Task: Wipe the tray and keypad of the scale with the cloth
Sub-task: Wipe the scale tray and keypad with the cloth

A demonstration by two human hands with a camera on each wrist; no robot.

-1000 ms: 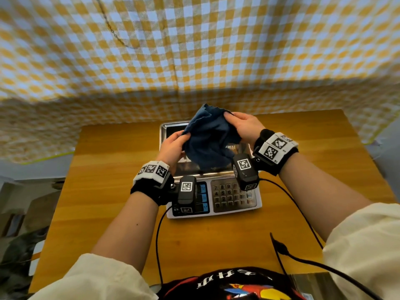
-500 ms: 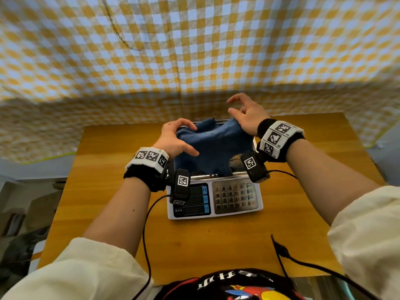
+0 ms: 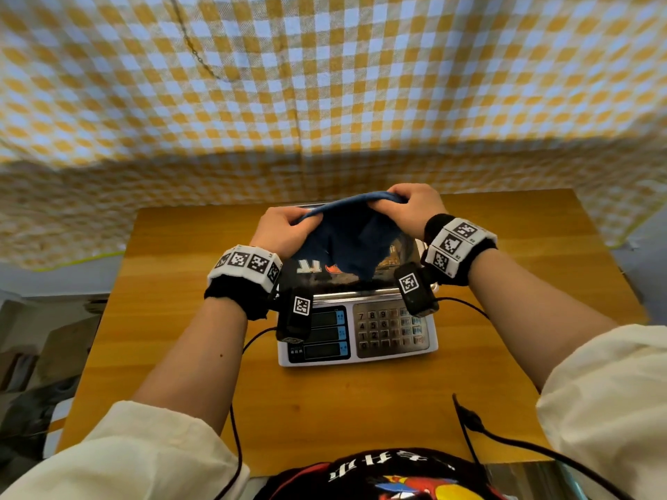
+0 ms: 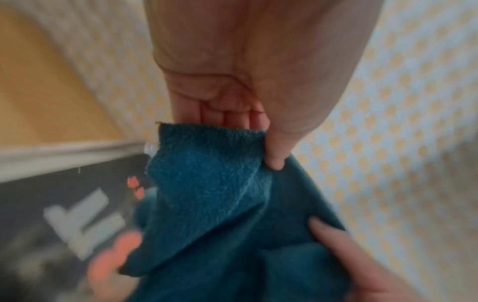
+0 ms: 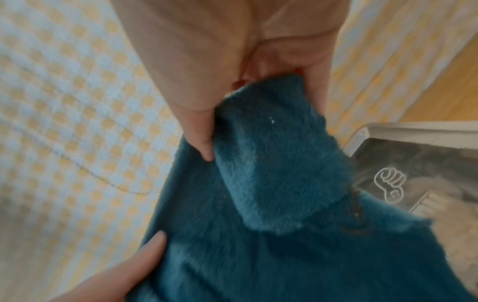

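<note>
A dark blue fleecy cloth (image 3: 352, 236) hangs stretched between both hands above the scale's shiny tray (image 3: 404, 259). My left hand (image 3: 285, 232) grips its left top edge, thumb over the fabric (image 4: 207, 183). My right hand (image 3: 411, 207) grips the right top edge (image 5: 274, 163). The scale (image 3: 355, 319) sits mid-table with its keypad (image 3: 389, 328) and blue display panel (image 3: 319, 333) facing me, uncovered. The tray's far part is hidden behind the cloth; its rim shows in the wrist views (image 5: 413, 130).
The scale stands on a wooden table (image 3: 361, 405). A yellow-and-white checked sheet (image 3: 325, 102) hangs behind the table's far edge. Black cables (image 3: 480, 431) run from the wrist cameras across the near part of the table. Clutter lies off the left side (image 3: 32, 391).
Half a second ago my fingers were spread loosely above the cloth lying on the tray. Both hands now grip its top edge and hold it raised and spread.
</note>
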